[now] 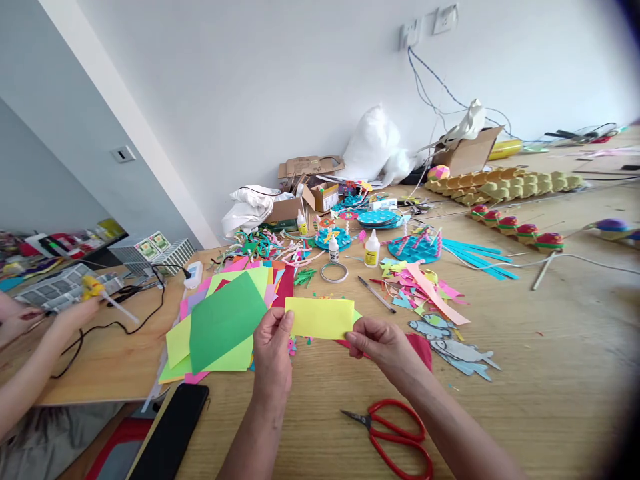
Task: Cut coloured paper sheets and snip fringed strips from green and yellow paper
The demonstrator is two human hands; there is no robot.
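A small yellow paper rectangle (320, 318) is held up over the table between my two hands. My left hand (274, 343) pinches its left end, thumb in front. At the lower right corner, my right hand (380, 343) grips it between thumb and fingers. Red-handled scissors (395, 430) lie on the wood below my right hand, blades pointing left. A stack of coloured paper with a green sheet (227, 323) on top lies left of my left hand. Paper fish cut-outs (457, 347) lie to the right, and a dark red paper piece (419, 350) is partly hidden behind my right hand.
Beyond my hands are glue bottles (371, 249), a tape roll (334, 272), a pen (377, 295) and paper scraps (420, 287). Egg-carton strips (505, 185) lie back right. A black phone (173, 433) rests front left. At far left, another person's hand holds a yellow glue gun (94, 288).
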